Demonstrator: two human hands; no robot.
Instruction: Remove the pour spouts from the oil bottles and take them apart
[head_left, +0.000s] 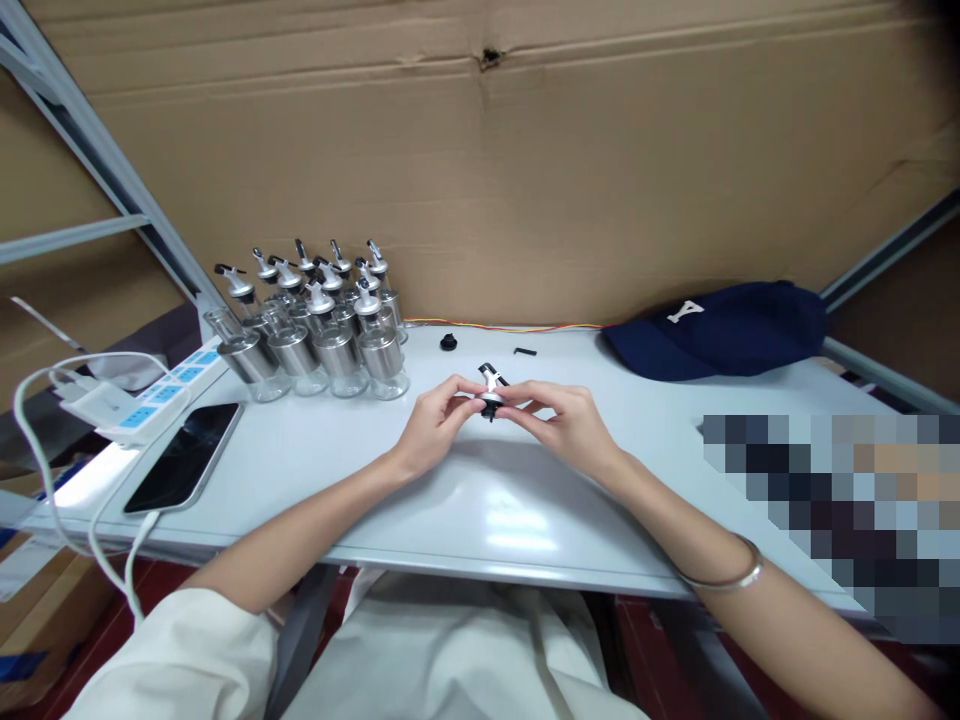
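Note:
Both hands meet over the middle of the pale grey table (pixel 465 500). My left hand (pixel 435 420) and my right hand (pixel 562 420) pinch a small pourer spout cap (pixel 491 392), silver and white with a black stopper, between their fingertips. It is held just above the tabletop. A silver bangle (pixel 727 575) sits on my right forearm. At the back left stands a cluster of several glass and steel dispenser bottles (pixel 322 340), each fitted with the same kind of spout.
A small black round part (pixel 448 343) and a short black piece (pixel 525 351) lie behind my hands. A dark phone (pixel 184 458) on a white cable and a white-and-blue power strip (pixel 161 395) lie left. A navy cap (pixel 720 330) rests back right. Cardboard lines the back.

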